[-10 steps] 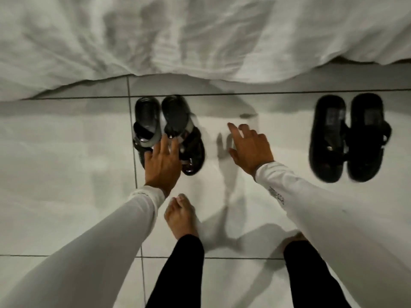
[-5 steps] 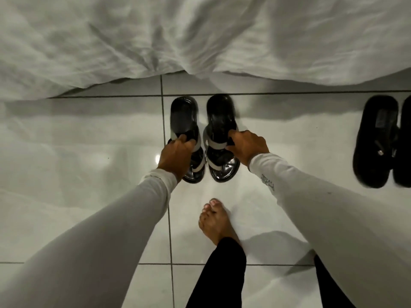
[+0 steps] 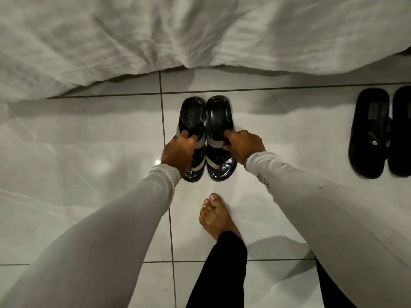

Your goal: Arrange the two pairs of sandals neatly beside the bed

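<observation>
On glossy white floor tiles [image 3: 77,165], just near of the rumpled white bedsheet [image 3: 133,36], the black-and-white sandals [image 3: 219,138] sit side by side, touching. The left hand [image 3: 179,152] and right hand [image 3: 243,147] each curl closed around a sandal's strap. The black sandals [image 3: 370,132] lie well apart at the right edge.

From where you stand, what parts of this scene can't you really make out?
- All-black pair of sandals, head view: the right one is cut off by the frame's right edge.
- Left black sandal with white straps: its front is covered by the left hand.
- Each grip: fingertips curl out of sight at the straps, including the right hand.
- Under the bed: hidden by the rumpled white sheet.
</observation>
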`<state>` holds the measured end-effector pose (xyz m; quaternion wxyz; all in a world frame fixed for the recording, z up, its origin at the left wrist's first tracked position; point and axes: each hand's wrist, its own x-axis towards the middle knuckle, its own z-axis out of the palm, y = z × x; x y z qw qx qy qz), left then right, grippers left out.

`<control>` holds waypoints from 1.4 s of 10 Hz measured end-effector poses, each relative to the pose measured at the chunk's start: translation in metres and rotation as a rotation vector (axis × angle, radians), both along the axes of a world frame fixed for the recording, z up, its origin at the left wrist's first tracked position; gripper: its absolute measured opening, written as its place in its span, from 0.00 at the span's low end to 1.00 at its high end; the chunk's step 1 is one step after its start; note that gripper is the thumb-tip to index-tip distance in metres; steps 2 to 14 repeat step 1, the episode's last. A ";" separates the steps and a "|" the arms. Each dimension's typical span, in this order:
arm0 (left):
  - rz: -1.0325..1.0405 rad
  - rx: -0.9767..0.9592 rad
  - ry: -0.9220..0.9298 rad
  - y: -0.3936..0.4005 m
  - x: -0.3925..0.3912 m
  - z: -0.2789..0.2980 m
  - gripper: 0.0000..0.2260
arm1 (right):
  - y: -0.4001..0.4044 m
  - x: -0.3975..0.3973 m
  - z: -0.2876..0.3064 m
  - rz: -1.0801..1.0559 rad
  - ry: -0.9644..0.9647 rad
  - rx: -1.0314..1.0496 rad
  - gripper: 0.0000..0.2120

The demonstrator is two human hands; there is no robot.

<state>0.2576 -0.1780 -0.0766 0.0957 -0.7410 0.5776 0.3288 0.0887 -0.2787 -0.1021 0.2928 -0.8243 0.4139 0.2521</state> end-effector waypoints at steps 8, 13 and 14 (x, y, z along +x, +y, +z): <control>0.088 0.014 -0.026 0.001 -0.006 0.009 0.13 | 0.005 -0.002 0.012 -0.004 -0.016 0.008 0.19; 0.088 0.014 -0.026 0.001 -0.006 0.009 0.13 | 0.005 -0.002 0.012 -0.004 -0.016 0.008 0.19; 0.088 0.014 -0.026 0.001 -0.006 0.009 0.13 | 0.005 -0.002 0.012 -0.004 -0.016 0.008 0.19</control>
